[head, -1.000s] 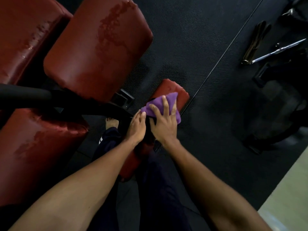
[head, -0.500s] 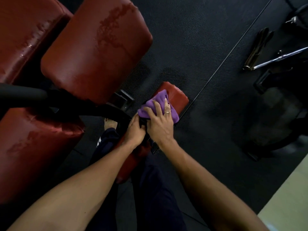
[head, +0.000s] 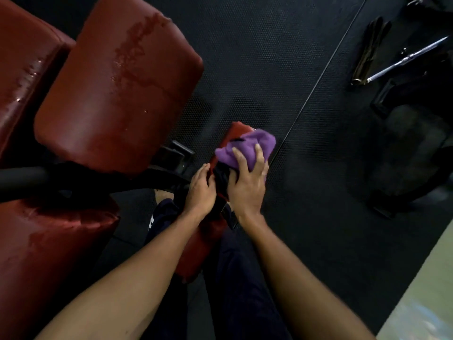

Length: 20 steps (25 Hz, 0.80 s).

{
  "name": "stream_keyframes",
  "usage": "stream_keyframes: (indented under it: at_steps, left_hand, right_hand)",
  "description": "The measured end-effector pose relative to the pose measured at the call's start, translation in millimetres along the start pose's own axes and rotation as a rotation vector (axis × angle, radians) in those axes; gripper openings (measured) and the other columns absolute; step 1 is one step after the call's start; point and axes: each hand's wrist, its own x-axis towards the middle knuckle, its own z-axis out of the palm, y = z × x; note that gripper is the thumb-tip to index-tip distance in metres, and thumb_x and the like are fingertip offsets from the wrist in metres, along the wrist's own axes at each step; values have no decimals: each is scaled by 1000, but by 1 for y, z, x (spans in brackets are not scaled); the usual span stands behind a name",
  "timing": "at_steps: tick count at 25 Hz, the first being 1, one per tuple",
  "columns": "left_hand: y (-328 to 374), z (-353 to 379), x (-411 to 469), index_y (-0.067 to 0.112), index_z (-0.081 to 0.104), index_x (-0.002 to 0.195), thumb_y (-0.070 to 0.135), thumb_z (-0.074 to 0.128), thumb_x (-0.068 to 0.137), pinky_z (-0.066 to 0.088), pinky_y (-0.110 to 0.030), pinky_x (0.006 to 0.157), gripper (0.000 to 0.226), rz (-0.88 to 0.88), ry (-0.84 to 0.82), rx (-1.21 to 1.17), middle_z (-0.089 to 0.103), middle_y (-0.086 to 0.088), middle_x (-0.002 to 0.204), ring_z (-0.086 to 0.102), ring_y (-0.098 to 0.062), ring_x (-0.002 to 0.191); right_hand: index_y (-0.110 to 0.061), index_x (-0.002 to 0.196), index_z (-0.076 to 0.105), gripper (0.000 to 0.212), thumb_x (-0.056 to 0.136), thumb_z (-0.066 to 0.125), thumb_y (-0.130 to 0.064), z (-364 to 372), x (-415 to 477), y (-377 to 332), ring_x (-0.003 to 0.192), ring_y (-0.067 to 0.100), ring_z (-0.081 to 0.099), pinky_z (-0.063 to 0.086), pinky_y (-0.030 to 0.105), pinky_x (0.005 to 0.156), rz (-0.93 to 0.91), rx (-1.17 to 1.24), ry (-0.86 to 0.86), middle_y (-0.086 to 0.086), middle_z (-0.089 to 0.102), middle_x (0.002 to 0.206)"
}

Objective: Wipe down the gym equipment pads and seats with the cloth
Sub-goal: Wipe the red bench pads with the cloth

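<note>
A purple cloth [head: 247, 148] lies draped over the far end of a narrow red roller pad [head: 236, 130], which runs down between my legs. My right hand [head: 246, 185] grips the cloth and presses it onto the pad, with my fingers spread across the fabric. My left hand [head: 199, 190] holds the pad's left side beside a dark bracket, fingers bent over its edge. The nearer stretch of the pad [head: 196, 251] shows below my wrists.
A big red pad [head: 117, 84] with wet streaks stands at upper left, another red pad [head: 22, 65] behind it and a third [head: 49, 241] at lower left. A black frame bar [head: 24, 179] crosses between them. A chrome bar [head: 404, 60] and a dark machine base [head: 411, 153] lie on the black mat at right.
My right hand slid the cloth further out along the roller pad toward its far end. My left hand stayed on the pad's side.
</note>
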Motion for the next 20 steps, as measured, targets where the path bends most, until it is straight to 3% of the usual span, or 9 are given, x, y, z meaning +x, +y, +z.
stream_keyframes:
  at_steps: [3,6,10,12,15,18,20]
  left_hand:
    - [12,7,17,9,38,151,15,41,105,19,-26,119,46,-3,-20,15,36,-8,158,31,-20,147]
    - [18,20,27,13,33,154,22,37,107,21,-27,118,48,-26,14,-3,33,-7,160,30,-21,148]
    - [28,31,40,28,28,156,45,25,107,27,-39,115,52,-134,62,106,34,-1,160,36,-25,144]
    - [29,33,46,33,31,155,51,21,106,29,-42,114,54,-141,89,133,38,2,158,39,-26,142]
    - [26,36,43,34,35,153,52,22,105,32,-42,111,53,-124,135,148,43,2,155,44,-28,138]
    - [27,35,45,31,39,152,48,26,106,34,-39,110,50,-113,154,136,45,0,154,45,-29,137]
    - [26,35,48,29,41,151,45,28,106,35,-38,108,49,-111,145,126,46,-1,153,46,-29,136]
  right_hand:
    - [-44,151,35,58,98,57,-40,8,-48,-1,153,31,17,48,59,103,256,239,-39,1,3,168]
    - [-43,149,34,59,95,58,-44,8,-8,-3,148,29,27,46,51,107,350,353,31,-2,1,166]
    - [-42,145,38,51,98,54,-52,11,55,12,131,28,50,54,40,90,428,472,307,0,23,157]
    - [-38,149,38,52,101,51,-53,24,53,31,128,26,53,51,40,98,616,589,373,3,36,151]
    - [-24,155,36,54,105,47,-42,41,-5,37,138,31,46,38,34,112,850,669,276,13,41,149]
    - [-30,151,37,57,98,53,-42,40,-55,0,142,26,39,35,33,113,673,665,251,10,31,152]
    - [-29,148,42,55,95,57,-38,41,-34,-7,146,23,33,34,36,116,521,626,280,11,24,156]
